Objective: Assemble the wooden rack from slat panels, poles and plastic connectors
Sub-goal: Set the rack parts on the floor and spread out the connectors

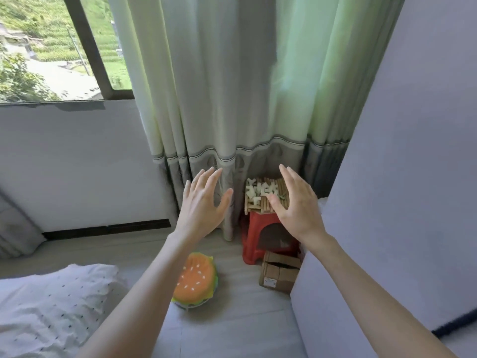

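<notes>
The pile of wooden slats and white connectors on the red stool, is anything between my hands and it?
Nothing visible blocks it. The slat and connector pile lies uncovered on the red stool. Both the left hand and right hand are held open and empty before it. The curtain hangs behind.

Corner by the window

A red stool (pixel 258 244) stands before the curtain (pixel 232 86), a cardboard box (pixel 280 273) just beside it, a burger-shaped cushion (pixel 196 277) on the floor (pixel 232 319).
</notes>
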Tool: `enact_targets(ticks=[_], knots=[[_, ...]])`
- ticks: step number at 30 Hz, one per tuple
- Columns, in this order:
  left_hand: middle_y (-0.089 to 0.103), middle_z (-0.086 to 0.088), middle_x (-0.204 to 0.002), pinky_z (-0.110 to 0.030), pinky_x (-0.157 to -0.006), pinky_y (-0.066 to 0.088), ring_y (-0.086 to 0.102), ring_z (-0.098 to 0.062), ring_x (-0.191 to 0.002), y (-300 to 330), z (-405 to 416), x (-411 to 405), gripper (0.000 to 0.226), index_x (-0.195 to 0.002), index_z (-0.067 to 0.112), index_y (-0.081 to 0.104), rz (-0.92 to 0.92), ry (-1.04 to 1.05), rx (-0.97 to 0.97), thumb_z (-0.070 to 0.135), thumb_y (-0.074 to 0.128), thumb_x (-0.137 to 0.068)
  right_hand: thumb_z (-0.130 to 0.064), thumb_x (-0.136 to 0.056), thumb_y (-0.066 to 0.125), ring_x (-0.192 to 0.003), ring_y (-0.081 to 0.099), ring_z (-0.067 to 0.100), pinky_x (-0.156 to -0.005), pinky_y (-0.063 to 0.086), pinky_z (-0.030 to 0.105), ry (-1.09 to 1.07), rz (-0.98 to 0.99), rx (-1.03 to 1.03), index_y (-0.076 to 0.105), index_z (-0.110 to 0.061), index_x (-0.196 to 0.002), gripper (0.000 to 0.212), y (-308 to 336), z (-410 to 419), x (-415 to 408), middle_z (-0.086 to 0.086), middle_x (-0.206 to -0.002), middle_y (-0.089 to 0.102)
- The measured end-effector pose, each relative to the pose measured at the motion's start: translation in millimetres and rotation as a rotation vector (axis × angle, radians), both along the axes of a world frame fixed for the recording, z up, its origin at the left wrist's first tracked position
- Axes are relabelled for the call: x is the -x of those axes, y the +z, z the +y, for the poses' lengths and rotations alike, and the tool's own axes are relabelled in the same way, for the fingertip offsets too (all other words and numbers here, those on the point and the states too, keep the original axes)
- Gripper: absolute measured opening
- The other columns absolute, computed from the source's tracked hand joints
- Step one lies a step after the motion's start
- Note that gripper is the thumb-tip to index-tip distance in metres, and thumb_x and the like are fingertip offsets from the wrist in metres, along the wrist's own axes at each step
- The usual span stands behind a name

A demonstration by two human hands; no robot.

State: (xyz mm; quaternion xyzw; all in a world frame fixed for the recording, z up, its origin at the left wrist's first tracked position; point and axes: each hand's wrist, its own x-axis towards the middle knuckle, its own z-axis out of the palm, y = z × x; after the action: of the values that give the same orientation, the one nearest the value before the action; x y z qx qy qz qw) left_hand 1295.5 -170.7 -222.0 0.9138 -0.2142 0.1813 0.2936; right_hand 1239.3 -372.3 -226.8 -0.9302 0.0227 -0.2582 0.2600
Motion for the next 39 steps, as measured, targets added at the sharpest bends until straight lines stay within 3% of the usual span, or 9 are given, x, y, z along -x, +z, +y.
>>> enact_targets(ticks=[12, 21, 27, 31, 35, 39], knots=[[0.031, -0.004, -0.151, -0.042, -0.117, 0.016, 0.019, -0.018, -0.142, -79, -120, -240, 0.054, -0.145, 0.019, 0.033, 0.269, -0.113, -0.002, 0.038, 0.046, -0.095, -0.037, -0.094, 0.05, -0.14, 0.027, 0.021, -0.114, 0.021, 0.048, -0.105, 0.255, 0.063, 0.024, -0.02, -0.148, 0.063, -91, -125, -221, 0.007, -0.151, 0.031], [0.027, -0.008, -0.152, -0.034, -0.115, 0.017, 0.019, -0.02, -0.141, -158, -205, -383, 0.053, -0.145, 0.016, 0.033, 0.63, -0.072, -0.059, 0.033, 0.045, -0.097, -0.037, -0.094, 0.049, -0.136, 0.035, 0.021, -0.111, 0.032, 0.038, -0.14, 0.465, 0.042, 0.026, -0.017, -0.147, 0.061, -164, -214, -385, 0.007, -0.148, 0.037], [0.033, -0.007, -0.149, -0.035, -0.114, 0.023, 0.026, -0.021, -0.139, -215, -248, -462, 0.05, -0.143, 0.013, 0.035, 0.773, -0.049, -0.022, 0.027, 0.046, -0.097, -0.036, -0.093, 0.051, -0.131, 0.041, 0.024, -0.107, 0.036, 0.038, -0.19, 0.654, 0.015, 0.029, -0.014, -0.145, 0.061, -216, -263, -459, 0.007, -0.145, 0.04], [0.039, -0.003, -0.145, -0.04, -0.111, 0.031, 0.037, -0.023, -0.134, -282, -268, -505, 0.057, -0.143, 0.018, 0.036, 1.019, -0.004, 0.114, 0.042, 0.046, -0.093, -0.029, -0.094, 0.05, -0.127, 0.044, 0.026, -0.103, 0.039, 0.042, -0.246, 0.745, -0.102, 0.033, -0.016, -0.143, 0.054, -259, -297, -488, 0.008, -0.141, 0.044], [0.028, 0.004, -0.151, -0.029, -0.105, 0.026, 0.031, -0.018, -0.136, -357, -284, -529, 0.054, -0.147, 0.024, 0.027, 1.27, 0.188, 0.416, 0.035, 0.043, -0.098, -0.047, -0.085, 0.045, -0.115, 0.055, 0.021, -0.095, 0.048, 0.047, -0.296, 0.925, -0.4, 0.042, -0.032, -0.133, 0.051, -353, -342, -504, 0.001, -0.126, 0.056], [0.01, 0.007, -0.157, -0.033, -0.114, 0.014, 0.016, -0.015, -0.143, -415, -285, -548, 0.058, -0.15, 0.025, 0.017, 1.297, 0.31, 0.489, 0.044, 0.035, -0.099, -0.036, -0.1, 0.033, -0.108, 0.051, 0.015, -0.093, 0.037, 0.028, -0.525, 0.985, -0.682, 0.042, -0.017, -0.134, 0.04, -392, -358, -523, -0.001, -0.119, 0.053]])
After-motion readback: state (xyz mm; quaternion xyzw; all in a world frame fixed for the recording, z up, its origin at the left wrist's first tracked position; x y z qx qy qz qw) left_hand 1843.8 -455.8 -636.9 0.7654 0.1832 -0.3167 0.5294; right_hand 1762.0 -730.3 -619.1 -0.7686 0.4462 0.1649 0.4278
